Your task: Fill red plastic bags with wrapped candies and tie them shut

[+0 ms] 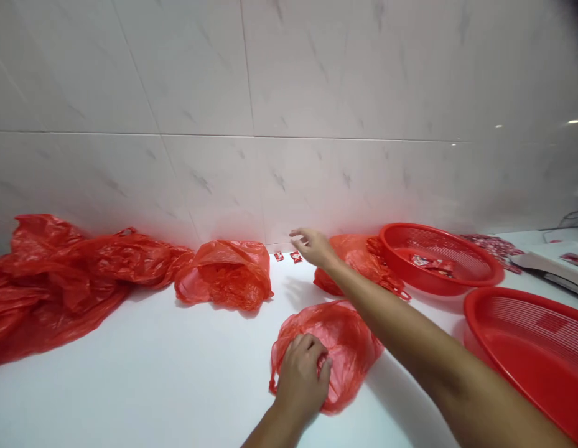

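Note:
My left hand (302, 376) is closed on the near edge of a small red plastic bag (338, 339) lying on the white counter (153, 367). My right hand (313, 246) reaches far forward toward the wall, its fingers spread and holding nothing. Just under its fingertips lie two small red packets (295, 256) at the foot of the wall. Another crumpled red bag (358, 261) sits beneath my right wrist.
A red bag (226, 274) sits by the wall, and a big heap of red bags (60, 274) lies at the left. Two red basket trays stand at the right, the far one (440, 258) holding a few packets, the near one (531, 348) at the edge.

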`<state>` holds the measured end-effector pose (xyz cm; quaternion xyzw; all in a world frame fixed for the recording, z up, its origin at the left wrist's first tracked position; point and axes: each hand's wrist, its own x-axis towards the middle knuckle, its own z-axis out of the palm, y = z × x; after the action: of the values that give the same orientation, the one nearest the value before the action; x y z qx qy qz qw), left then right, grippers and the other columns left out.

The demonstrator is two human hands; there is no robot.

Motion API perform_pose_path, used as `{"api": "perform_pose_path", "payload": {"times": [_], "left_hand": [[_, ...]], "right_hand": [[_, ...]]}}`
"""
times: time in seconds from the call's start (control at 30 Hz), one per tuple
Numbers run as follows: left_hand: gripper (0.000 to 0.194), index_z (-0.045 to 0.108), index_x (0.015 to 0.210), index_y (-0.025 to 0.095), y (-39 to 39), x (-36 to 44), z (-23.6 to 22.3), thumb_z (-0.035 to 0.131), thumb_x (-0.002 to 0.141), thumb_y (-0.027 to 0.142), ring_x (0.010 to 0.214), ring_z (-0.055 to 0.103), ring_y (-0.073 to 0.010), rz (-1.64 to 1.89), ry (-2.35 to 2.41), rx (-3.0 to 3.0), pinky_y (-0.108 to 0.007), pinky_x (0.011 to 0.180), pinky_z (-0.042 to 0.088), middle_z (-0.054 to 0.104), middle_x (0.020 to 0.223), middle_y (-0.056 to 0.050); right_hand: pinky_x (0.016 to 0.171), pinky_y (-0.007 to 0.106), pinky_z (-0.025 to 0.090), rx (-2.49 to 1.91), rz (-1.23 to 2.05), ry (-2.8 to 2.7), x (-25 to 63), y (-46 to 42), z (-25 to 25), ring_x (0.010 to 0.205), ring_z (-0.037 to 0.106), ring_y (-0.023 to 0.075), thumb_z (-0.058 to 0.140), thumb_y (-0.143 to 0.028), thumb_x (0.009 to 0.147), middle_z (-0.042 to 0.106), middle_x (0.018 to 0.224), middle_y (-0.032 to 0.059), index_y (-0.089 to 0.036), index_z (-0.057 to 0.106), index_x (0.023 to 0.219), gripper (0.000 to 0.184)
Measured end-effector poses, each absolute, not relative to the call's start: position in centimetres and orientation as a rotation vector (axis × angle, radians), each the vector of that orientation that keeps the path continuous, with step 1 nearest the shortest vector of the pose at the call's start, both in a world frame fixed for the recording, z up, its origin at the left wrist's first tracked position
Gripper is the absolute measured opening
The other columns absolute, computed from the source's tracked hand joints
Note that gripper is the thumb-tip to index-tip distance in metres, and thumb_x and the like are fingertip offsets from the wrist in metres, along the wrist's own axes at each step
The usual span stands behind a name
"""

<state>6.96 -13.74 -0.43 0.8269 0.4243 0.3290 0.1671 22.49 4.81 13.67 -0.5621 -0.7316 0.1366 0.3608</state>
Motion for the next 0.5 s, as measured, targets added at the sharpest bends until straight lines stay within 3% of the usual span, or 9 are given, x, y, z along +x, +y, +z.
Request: {"api": "perform_pose_path", "payload": {"times": [0.1,0.2,0.27,0.37,0.43,0.5], "left_hand": [[0.009,0.068,0.087,0.022,-13.5,7.1,-0.1,0.061,0.092,0.018,0.093,0.065,-0.0265,0.886,1.22,2.378,-0.048,0.085,0.056,0.069,0.097,-0.007],[0.009,0.068,0.09,0.022,-13.3,7.2,0.2,0.06,0.094,0.019,0.094,0.065,-0.0264,0.858,1.223,2.41,-0.047,0.086,0.055,0.069,0.099,-0.007],[0.01,0.068,0.091,0.021,-13.1,7.2,0.4,0.06,0.095,0.02,0.095,0.065,-0.0262,0.836,1.221,2.421,-0.047,0.087,0.054,0.069,0.099,-0.006],[0.011,0.07,0.093,0.021,-13.0,7.2,0.6,0.059,0.096,0.022,0.096,0.065,-0.0265,0.8,1.224,2.435,-0.048,0.088,0.054,0.07,0.101,-0.006],[0.013,0.07,0.093,0.022,-12.9,7.3,0.7,0.058,0.096,0.023,0.096,0.066,-0.0267,0.788,1.23,2.444,-0.048,0.088,0.054,0.07,0.102,-0.006],[0.014,0.071,0.094,0.022,-12.8,7.3,0.8,0.057,0.096,0.024,0.096,0.066,-0.0268,0.783,1.233,2.451,-0.048,0.089,0.054,0.071,0.102,-0.006]], "right_hand": [[0.092,0.03,0.05,-1.396,-0.079,-1.91,29.4,1.5,17.1,0.096,0.07,0.02,0.05,-0.039,0.102,0.077,0.108,0.0069,-0.022,0.075,0.11,0.031],[0.095,0.032,0.047,-1.864,-0.273,-1.879,37.6,-1.6,19.0,0.109,0.069,0.024,0.047,-0.039,0.103,0.077,0.117,0.0102,-0.022,0.073,0.121,0.036],[0.098,0.035,0.047,-2.237,-0.168,-1.824,42.5,-3.5,19.1,0.12,0.066,0.0287,0.052,-0.041,0.1,0.073,0.129,0.0145,-0.02,0.07,0.132,0.042],[0.093,0.041,0.052,-2.522,0.049,-1.748,47.7,-6.5,17.6,0.109,0.072,0.0361,0.072,-0.04,0.086,0.076,0.117,0.0216,-0.014,0.078,0.119,0.042],[0.092,0.044,0.054,-2.608,0.184,-1.731,49.7,-8.2,16.1,0.103,0.074,0.0373,0.076,-0.037,0.082,0.078,0.108,0.021,-0.015,0.082,0.107,0.034],[0.097,0.044,0.053,-2.603,0.267,-1.746,50.8,-9.5,14.7,0.109,0.073,0.0369,0.075,-0.037,0.084,0.078,0.114,0.0189,-0.018,0.083,0.107,0.03]]}}
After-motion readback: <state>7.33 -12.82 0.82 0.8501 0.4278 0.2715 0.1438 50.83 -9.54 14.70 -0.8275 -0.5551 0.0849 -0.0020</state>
